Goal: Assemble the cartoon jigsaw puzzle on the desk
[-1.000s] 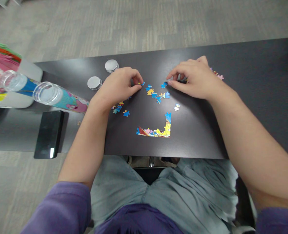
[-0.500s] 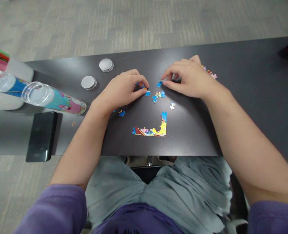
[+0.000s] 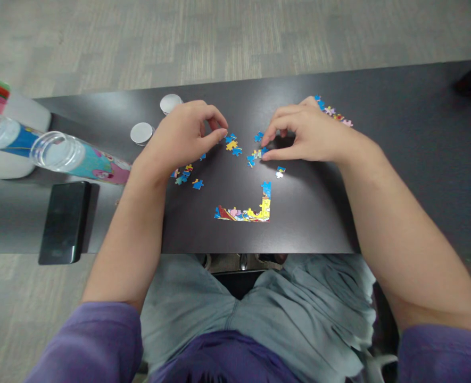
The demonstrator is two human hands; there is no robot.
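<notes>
My left hand [image 3: 197, 127] is curled over the table, thumb and index finger meeting; anything between them is too small to make out. Just right of its fingertips lie blue and yellow puzzle pieces [image 3: 232, 144]. The thumb and index finger of my right hand [image 3: 303, 130] pinch the blue end of a small joined puzzle section [image 3: 257, 153]. A loose blue piece [image 3: 258, 136] sits behind that section, and a white-and-blue piece [image 3: 280, 172] lies in front. Nearer me is an L-shaped assembled puzzle edge [image 3: 243, 215].
More pieces [image 3: 184, 175] lie beside my left wrist, others [image 3: 337, 115] beyond my right hand. White discs [image 3: 141, 133] are stacked at the left. Clear-topped tubes [image 3: 79, 154], a black phone-like slab [image 3: 64, 222] and a white container [image 3: 30, 114] occupy the left side.
My left hand has moved left and slightly away from me, uncovering blue and yellow pieces. My right fingertips have come down from the loose blue piece to the small joined section.
</notes>
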